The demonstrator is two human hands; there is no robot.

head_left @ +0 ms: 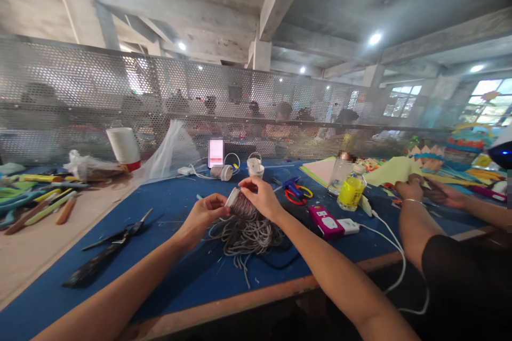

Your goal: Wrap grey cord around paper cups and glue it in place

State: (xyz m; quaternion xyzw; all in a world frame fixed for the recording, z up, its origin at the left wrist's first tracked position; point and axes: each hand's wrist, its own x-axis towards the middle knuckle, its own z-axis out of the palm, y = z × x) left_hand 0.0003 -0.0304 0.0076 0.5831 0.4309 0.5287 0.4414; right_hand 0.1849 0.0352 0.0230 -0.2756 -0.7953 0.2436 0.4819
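My right hand (pixel 262 197) grips a small paper cup (pixel 239 203) wrapped in grey-brown cord, tilted on its side above the blue table (pixel 172 272). My left hand (pixel 206 213) pinches the cord just left of the cup. A loose heap of the same cord (pixel 247 237) lies on the table under both hands, with ends trailing toward the front edge.
Black scissors (pixel 110 245) lie to the left, red-and-yellow scissors (pixel 296 189) behind. A pink phone (pixel 325 221) with white charger cable, a yellow glue bottle (pixel 351 192) and two more cups (pixel 256 169) stand nearby. A co-worker's hands (pixel 416 189) handle paper at right. A perforated metal screen (pixel 120 96) backs the table.
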